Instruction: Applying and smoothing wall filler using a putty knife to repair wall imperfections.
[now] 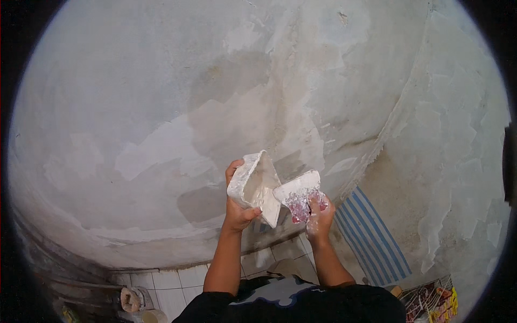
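Two hands hold plastering tools up before a patchy grey plastered wall (161, 107).

The left hand (239, 212) is closed around a white, plaster-caked rectangular tray (256, 185), tilted toward the wall; the right hand (319, 215) grips the red handle of a flat putty scraper smeared with white plaster (299, 195), its blade touching the tray's edge; a blue-and-white striped cloth (371, 237) hangs at the right, and white floor tiles (177, 280) lie below.

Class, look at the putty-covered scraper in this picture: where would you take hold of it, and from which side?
Grip the scraper by its reddish handle, from below on the right, as the right hand does. Its broad blade points up-left toward the tray in the left hand and is coated with putty.
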`<act>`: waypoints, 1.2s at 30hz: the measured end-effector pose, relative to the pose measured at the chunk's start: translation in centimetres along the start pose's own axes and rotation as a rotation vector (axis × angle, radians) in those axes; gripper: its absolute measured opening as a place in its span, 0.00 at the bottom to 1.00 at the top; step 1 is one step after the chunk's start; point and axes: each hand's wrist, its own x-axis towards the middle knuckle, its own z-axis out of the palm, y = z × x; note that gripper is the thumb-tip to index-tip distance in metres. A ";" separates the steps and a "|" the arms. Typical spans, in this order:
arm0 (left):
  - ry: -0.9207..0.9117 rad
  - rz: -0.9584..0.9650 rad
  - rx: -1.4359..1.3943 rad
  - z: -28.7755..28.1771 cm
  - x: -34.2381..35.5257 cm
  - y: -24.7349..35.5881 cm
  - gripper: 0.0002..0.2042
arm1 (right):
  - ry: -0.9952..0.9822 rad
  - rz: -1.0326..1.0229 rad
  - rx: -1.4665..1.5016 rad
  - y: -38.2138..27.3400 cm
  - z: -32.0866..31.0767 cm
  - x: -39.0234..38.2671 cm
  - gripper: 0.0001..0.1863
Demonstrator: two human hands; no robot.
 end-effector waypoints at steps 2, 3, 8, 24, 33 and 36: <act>-0.029 -0.033 -0.036 0.2 0.1 -0.6 0.55 | 0.022 -0.062 -0.068 -0.8 0.4 -0.6 0.09; -0.031 -0.068 -0.052 0.4 0.1 -0.8 0.56 | 0.054 -0.078 -0.071 -1.3 0.7 -1.0 0.08; -0.014 -0.166 -0.103 0.8 -0.7 -1.7 0.57 | 0.116 -0.134 -0.102 -2.6 1.1 -1.4 0.09; -0.029 -0.301 -0.156 0.6 -0.1 0.3 0.60 | -0.316 -0.001 -0.272 -7.0 0.5 -0.2 0.07; -0.150 -0.306 -0.051 0.5 -0.2 -0.4 0.61 | -0.374 -0.061 -0.299 -7.2 4.0 -1.0 0.08; -0.129 -0.284 -0.047 0.5 -0.3 -0.7 0.61 | -0.427 0.031 -0.396 -7.3 3.9 -1.1 0.09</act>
